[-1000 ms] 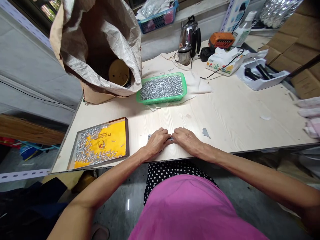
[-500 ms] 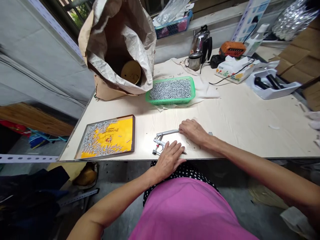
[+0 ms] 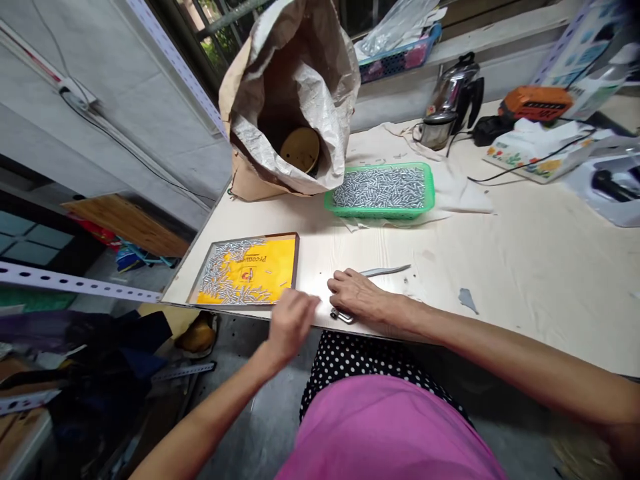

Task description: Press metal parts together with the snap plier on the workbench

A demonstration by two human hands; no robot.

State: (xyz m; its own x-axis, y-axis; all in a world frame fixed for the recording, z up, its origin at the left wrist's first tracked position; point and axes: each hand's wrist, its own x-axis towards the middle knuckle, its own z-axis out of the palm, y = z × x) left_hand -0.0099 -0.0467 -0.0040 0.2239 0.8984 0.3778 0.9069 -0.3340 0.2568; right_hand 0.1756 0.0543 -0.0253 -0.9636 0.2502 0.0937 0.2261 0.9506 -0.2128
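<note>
Presently, the right hand [image 3: 357, 298] is laid over a metal hand tool [image 3: 387, 271] on the desk [image 3: 525, 267], one handle jutting out beyond the fingers; whether it is gripped cannot be told. The left hand [image 3: 290, 323], blurred, is held just beside those fingers, near the tray [image 3: 296, 261]; its own fingers' state cannot be told.

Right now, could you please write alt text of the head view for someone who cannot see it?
A person's right hand lies on a metal tool at the near edge of the table; the blurred left hand hovers by a yellow tray of metal pieces, a green basket of them behind.
</note>
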